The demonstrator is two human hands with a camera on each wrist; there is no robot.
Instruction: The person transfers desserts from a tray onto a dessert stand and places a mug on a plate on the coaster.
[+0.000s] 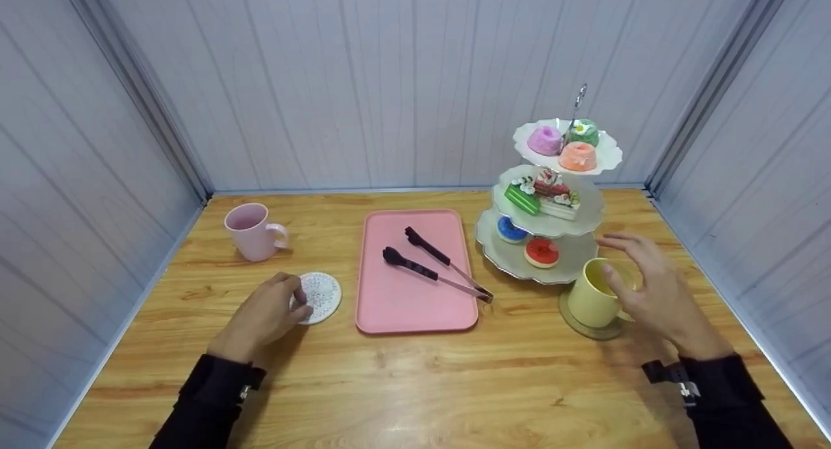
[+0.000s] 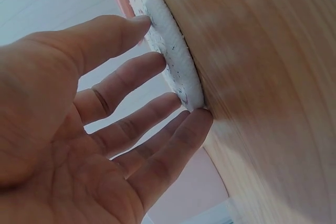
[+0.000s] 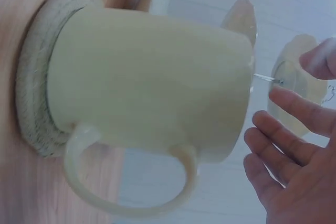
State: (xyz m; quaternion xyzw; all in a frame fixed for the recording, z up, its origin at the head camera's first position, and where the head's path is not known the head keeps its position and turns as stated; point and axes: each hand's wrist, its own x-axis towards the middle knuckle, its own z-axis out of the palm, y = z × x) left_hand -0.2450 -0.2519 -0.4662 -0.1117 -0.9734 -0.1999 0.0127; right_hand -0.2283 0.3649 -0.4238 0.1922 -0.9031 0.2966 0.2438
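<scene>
At left, a round white patterned coaster [image 1: 322, 297] lies on the table. My left hand [image 1: 263, 313] is over its near-left edge. In the left wrist view, relaxed, slightly bent fingers touch the coaster's top and rim, and it lies flat. On the right, a yellow mug [image 1: 587, 305] stands upright on a round beige coaster [image 1: 596, 333]. My right hand [image 1: 662, 300] hovers by the mug's rim, thumb and fingers spread. The right wrist view shows the fingertips just beyond the rim, apart from the mug, its handle [image 3: 131, 208] beside them.
A pink tray [image 1: 415, 313] in the middle carries black-tipped tongs [image 1: 425, 270]. Behind the left hand stands a pink mug [image 1: 250, 235]. A three-tier stand [image 1: 584, 209] with toy cakes and donuts rises close to the yellow mug. Panel walls [image 1: 389, 79] enclose the table.
</scene>
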